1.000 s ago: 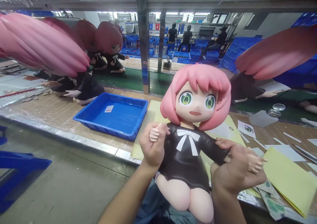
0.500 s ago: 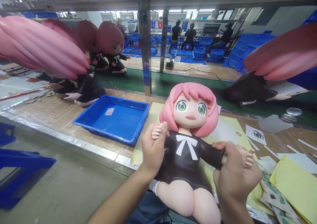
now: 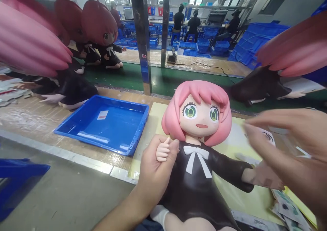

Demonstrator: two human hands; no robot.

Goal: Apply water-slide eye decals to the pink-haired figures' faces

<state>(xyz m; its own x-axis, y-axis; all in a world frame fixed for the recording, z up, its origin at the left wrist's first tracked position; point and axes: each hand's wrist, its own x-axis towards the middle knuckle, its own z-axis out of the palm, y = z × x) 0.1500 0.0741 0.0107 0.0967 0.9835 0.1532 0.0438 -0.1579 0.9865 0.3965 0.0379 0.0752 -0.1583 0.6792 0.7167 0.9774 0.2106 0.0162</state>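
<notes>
A large pink-haired figure (image 3: 199,163) in a black dress with a white bow leans back at the table's front edge, face up. My left hand (image 3: 155,166) is closed around its arm on the left side, and the figure's small fist shows between my thumb and fingers. Over the figure's other, outstretched arm hovers my right hand (image 3: 288,146), blurred, thumb and fingers apart and holding nothing. That figure's hand is partly hidden behind mine. A yellow sheet (image 3: 158,122) lies under the figure, and a paper with a printed eye (image 3: 268,135) is half covered by my right fingers.
A blue tray (image 3: 120,139) with a small label inside lies to the left. Similar figures (image 3: 99,33) stand at the back left; another (image 3: 291,50) is at the right. A metal post (image 3: 141,37) rises behind the tray. People (image 3: 192,25) sit in the background.
My right hand has let go of the figure's arm and moved up and to the right, its fingers opening. My left hand keeps its hold. The view has shifted slightly.
</notes>
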